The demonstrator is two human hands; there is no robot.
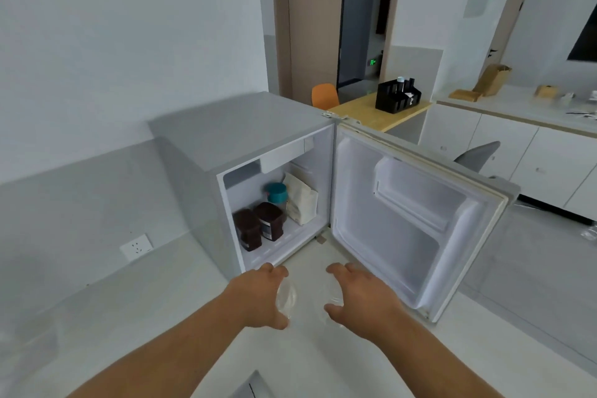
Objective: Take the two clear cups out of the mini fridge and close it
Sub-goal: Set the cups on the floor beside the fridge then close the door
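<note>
The grey mini fridge (226, 126) stands on the white counter with its door (416, 213) swung wide open to the right. In front of the fridge opening, my left hand (258, 294) wraps a clear cup (287, 297) and my right hand (361, 294) wraps a second clear cup (332, 296). Both cups are outside the fridge, low over the counter, side by side. Whether they rest on the counter I cannot tell.
Inside the fridge stand two dark jars (258, 228), a teal-lidded container (277, 194) and a white pouch (302, 200). A wall socket (136, 247) sits at the left. Behind are a wooden table with a black organiser (397, 95), an orange chair (324, 95) and white cabinets (517, 145).
</note>
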